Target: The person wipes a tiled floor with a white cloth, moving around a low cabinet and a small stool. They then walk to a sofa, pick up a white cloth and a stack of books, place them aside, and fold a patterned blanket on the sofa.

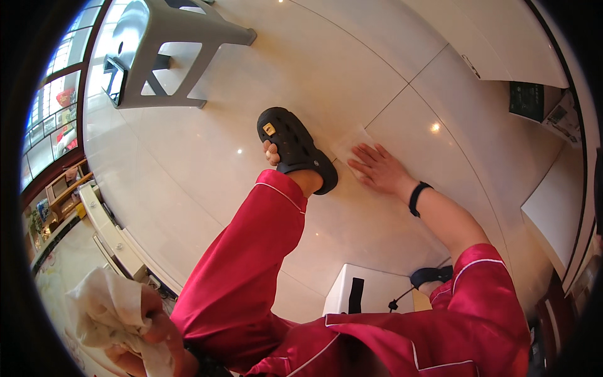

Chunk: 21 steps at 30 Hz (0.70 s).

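My left hand (160, 330) is raised at the lower left, its fingers closed around a crumpled white cloth (106, 301) with greyish marks. On the right, my right hand (380, 168) lies flat, palm down, over a thin, whitish, translucent sheet (351, 143), perhaps a wipe, on the glossy floor tiles (292, 75). The sheet's far part shows beyond the fingertips; the rest is under the hand. Just left of that hand is my foot in a black clog (294, 141) with a yellow charm and a flower-like charm.
A grey plastic stool (181, 28) stands at the upper left, with a phone (115, 81) at its edge. Close to my body is a white box-like object (346, 292). A white cabinet door (494, 37) and dark box (526, 100) are at right; a drawer unit (110, 231) is at left.
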Tool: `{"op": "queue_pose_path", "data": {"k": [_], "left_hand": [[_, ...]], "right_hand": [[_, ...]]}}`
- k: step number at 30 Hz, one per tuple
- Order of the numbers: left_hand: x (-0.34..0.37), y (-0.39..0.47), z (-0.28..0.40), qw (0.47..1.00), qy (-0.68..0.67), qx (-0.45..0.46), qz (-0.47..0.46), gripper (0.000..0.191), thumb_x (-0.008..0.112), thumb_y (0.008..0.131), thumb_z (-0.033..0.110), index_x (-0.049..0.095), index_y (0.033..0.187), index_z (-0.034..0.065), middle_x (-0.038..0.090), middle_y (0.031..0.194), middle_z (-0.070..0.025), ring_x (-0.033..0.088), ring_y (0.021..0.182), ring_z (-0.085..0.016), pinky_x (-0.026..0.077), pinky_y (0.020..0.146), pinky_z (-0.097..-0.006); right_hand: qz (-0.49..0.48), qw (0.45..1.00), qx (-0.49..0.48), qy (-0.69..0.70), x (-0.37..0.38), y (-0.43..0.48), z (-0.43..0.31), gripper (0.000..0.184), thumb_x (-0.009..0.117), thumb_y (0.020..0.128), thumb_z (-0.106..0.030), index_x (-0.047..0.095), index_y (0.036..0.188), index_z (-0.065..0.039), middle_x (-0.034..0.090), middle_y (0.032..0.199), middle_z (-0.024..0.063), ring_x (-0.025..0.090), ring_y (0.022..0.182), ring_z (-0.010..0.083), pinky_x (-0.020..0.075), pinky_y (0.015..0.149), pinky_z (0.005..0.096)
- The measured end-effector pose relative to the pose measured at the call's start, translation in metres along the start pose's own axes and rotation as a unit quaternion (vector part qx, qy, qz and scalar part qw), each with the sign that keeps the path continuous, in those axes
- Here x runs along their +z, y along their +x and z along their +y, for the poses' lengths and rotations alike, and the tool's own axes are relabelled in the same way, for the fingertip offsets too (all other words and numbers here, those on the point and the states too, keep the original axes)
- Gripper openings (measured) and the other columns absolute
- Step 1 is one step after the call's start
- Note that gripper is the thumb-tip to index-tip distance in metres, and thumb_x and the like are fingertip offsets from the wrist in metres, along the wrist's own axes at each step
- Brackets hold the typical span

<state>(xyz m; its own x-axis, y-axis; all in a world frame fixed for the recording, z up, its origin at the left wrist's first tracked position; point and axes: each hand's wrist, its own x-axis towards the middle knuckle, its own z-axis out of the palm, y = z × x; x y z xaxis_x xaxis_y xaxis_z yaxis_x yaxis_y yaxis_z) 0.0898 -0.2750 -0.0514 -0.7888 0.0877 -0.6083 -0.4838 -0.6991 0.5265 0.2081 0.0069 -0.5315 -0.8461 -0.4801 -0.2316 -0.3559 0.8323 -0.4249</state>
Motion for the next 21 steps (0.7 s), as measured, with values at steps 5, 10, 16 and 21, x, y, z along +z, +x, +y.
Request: {"op": "queue_pose_path", "data": {"k": [5,10,16,21], "left_hand": [[-0.002,-0.002,0.000,1.000,0.005,0.002,0.005,0.048,0.053,0.080,-0.001,0.046,0.125,0.0108,0.043,0.126,-0.0092,0.043,0.113,-0.021,0.041,0.090,-0.0347],[-0.007,-0.011,0.001,1.000,-0.002,0.009,0.010,0.046,0.052,0.079,-0.001,0.047,0.124,0.0097,0.044,0.125,-0.0100,0.043,0.112,-0.023,0.041,0.090,-0.0354],[-0.013,-0.016,0.003,1.000,-0.009,0.009,-0.005,0.045,0.051,0.079,-0.002,0.047,0.122,0.0084,0.044,0.124,-0.0111,0.042,0.111,-0.025,0.041,0.089,-0.0362],[-0.015,-0.005,0.003,1.000,0.004,-0.002,-0.020,0.043,0.051,0.079,-0.002,0.048,0.121,0.0073,0.045,0.123,-0.0119,0.042,0.111,-0.026,0.042,0.088,-0.0368]], "right_hand": [[0.028,0.998,-0.010,-0.062,-0.021,0.104,0.006,0.050,0.032,0.094,-0.040,0.026,0.142,-0.026,0.015,0.151,-0.0023,0.010,0.139,0.0144,0.0079,0.112,0.0396],[0.048,0.998,0.023,-0.040,-0.022,0.148,0.008,0.051,0.034,0.094,-0.036,0.024,0.143,-0.025,0.014,0.152,-0.0014,0.010,0.139,0.0170,0.0089,0.112,0.0407],[-0.101,0.993,-0.042,-0.031,-0.004,0.004,-0.019,0.058,0.037,0.092,-0.037,0.021,0.144,-0.017,0.013,0.152,0.0030,0.009,0.140,0.0189,0.0084,0.112,0.0421],[-0.066,0.996,-0.056,-0.035,0.020,-0.054,-0.014,0.054,0.032,0.093,-0.038,0.021,0.144,-0.021,0.013,0.152,0.0014,0.009,0.140,0.0178,0.0066,0.112,0.0415]]}}
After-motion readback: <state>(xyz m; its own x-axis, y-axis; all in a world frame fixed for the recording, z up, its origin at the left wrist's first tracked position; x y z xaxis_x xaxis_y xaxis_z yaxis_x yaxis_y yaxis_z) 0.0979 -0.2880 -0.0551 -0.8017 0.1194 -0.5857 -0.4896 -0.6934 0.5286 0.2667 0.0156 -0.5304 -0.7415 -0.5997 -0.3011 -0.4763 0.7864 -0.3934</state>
